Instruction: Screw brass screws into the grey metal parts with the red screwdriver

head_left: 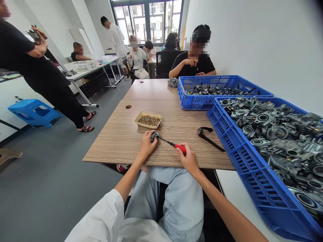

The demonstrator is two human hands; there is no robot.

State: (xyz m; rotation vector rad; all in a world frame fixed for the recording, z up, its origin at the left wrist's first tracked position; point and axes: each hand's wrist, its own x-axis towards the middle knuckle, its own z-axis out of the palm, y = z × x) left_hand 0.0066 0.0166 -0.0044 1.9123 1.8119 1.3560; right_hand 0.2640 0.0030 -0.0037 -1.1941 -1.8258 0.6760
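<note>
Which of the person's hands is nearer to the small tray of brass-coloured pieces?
Left. The left hand, gripping a metal part, is close in front of the tray; the right hand, on the red-handled screwdriver, is farther off, to the right.

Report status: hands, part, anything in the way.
Left hand holding metal part. Right hand gripping red-handled screwdriver, shaft reaching the part. Small-piece tray just beyond, not between the hands.

Lit by day from a big window [140, 20] at the back. White wall [252, 47] on the right, gray floor [50, 181] below. At left, 1 blue stool [26, 106] and white tables [84, 73] with thin legs.
</note>
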